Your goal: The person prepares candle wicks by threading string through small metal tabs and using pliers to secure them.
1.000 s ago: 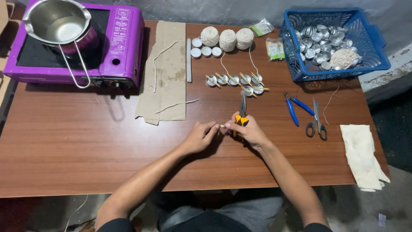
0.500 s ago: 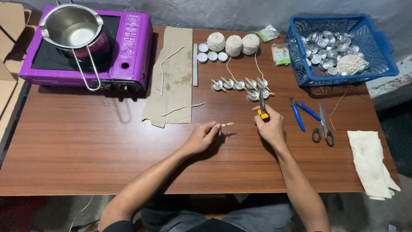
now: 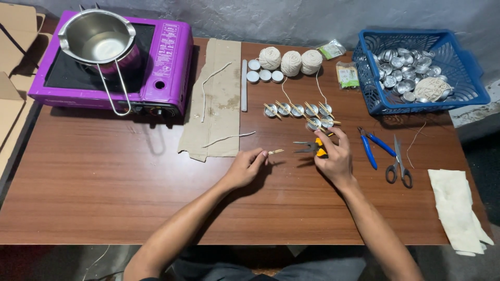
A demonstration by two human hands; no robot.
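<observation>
My left hand (image 3: 244, 166) rests on the brown table (image 3: 104, 177) and pinches a small wooden clothespin (image 3: 275, 152) that sticks out to the right. My right hand (image 3: 334, 156) holds orange-handled needle-nose pliers (image 3: 308, 147), jaws pointing left toward the clothespin, a small gap between them. Just beyond the right hand stand several small metal cups with wooden clips (image 3: 304, 111) across them. String runs from the cups to three balls of white twine (image 3: 290, 62).
A purple portable stove (image 3: 156, 73) with a steel pot (image 3: 99, 39) sits at the back left, beside a cardboard strip (image 3: 219, 99) with wick pieces. Blue pliers (image 3: 371, 145), scissors (image 3: 399, 164), a cream cloth (image 3: 458, 208) and a blue basket (image 3: 471, 73) of metal cups lie right.
My hands have drawn apart. The right hand turned the pliers from pointing away to pointing left, low over the table. The left hand still holds the clothespin.
</observation>
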